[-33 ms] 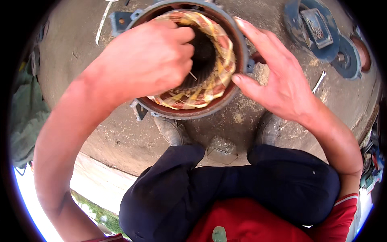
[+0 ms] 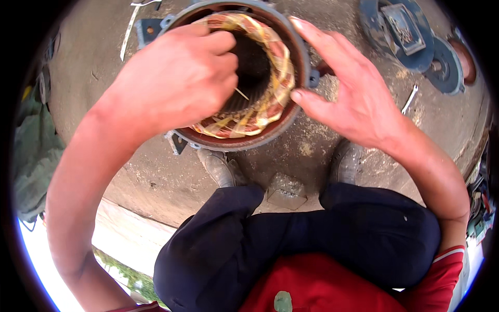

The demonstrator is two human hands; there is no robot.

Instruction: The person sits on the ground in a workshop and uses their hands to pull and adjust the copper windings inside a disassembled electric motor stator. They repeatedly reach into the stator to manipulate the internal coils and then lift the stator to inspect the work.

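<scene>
In front of me stands a motor stator in a round grey housing [image 2: 304,49]. Inside it is a ring of copper windings [image 2: 283,62], bound with yellowish tape and cord, around a dark bore. My left hand [image 2: 182,78] is closed over the left side of the windings. From beneath its fingers a thin pale stick-like piece [image 2: 242,94] sticks out over the bore; whether it is wire or another material I cannot tell. My right hand [image 2: 356,96] is open, thumb and fingers spread, with the fingertips at the housing's right rim.
At the back right lie a round blue-grey motor cover [image 2: 366,23] holding a clear box [image 2: 403,30] of small parts, and a second disc-shaped part [image 2: 444,65]. A wrench [image 2: 410,100] lies nearer. Another small clear box [image 2: 287,192] sits between my shoes. A pale strip [image 2: 128,34] lies at left.
The view has shifted slightly, so the scene sits a little further left. My left fist has moved slightly left, and more of the thin piece shows. My right hand stays at the rim.
</scene>
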